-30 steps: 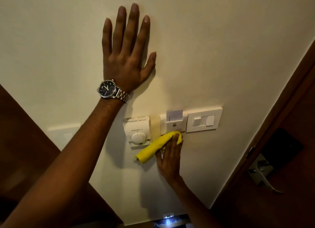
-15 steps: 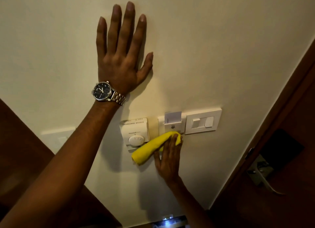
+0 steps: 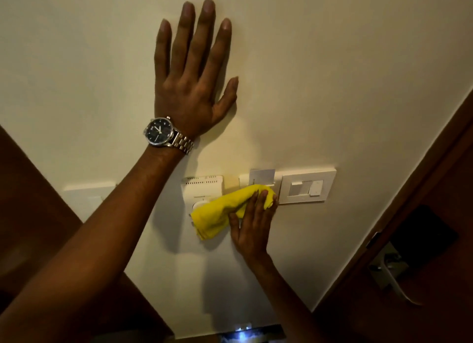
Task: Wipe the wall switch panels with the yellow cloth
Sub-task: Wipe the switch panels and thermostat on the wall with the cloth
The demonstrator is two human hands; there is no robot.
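Note:
My right hand [image 3: 252, 227] presses the bunched yellow cloth [image 3: 225, 210] against the wall, over the key-card holder panel [image 3: 261, 177] and the lower part of the white thermostat [image 3: 202, 189]. The cloth hides the thermostat's dial. Just right of the cloth is a white switch panel [image 3: 307, 187] with rocker switches, uncovered. My left hand [image 3: 192, 86] lies flat on the cream wall above the panels, fingers spread, a steel wristwatch on its wrist. Another white panel [image 3: 87, 196] shows at the left, partly behind my left forearm.
A dark wooden door with a metal lever handle [image 3: 394, 278] and a black lock plate stands at the right. Dark wood panelling [image 3: 30, 201] borders the wall at the left. A small bright light [image 3: 243, 333] glows at the bottom edge.
The cloth has slid up and left over the thermostat's dial and the card holder's lower part. My left hand stays flat on the wall.

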